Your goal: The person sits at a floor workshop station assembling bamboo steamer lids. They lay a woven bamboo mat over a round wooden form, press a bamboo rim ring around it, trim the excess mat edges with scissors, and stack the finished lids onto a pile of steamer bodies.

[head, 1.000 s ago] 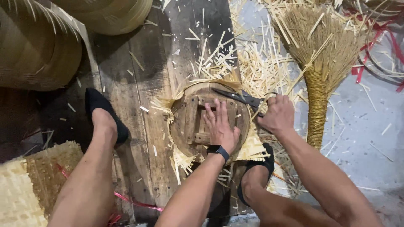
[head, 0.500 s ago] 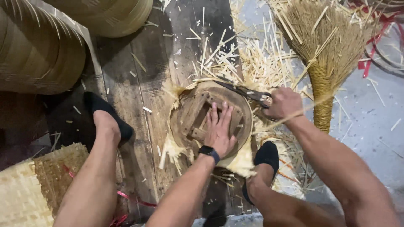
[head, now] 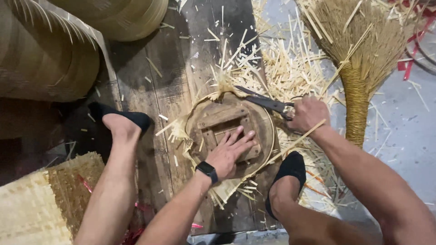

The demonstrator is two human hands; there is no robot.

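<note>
The left hand lies flat on a round wooden block, fingers spread out and holding nothing. The block sits on the dark wooden floor between two feet in black socks. A woven mat sticks out under it. The right hand is closed tight around big scissors, whose blades lie at the block's top edge. Cut straw bits lie all around. A broom lies just beside the right hand.

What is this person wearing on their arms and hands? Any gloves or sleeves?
No gloves and no sleeves in view: both forearms are bare down to the hands. The left hand has a black wristwatch with a dark band and a rectangular face strapped at the wrist. The right hand and its wrist carry nothing. No rings can be made out.
</note>
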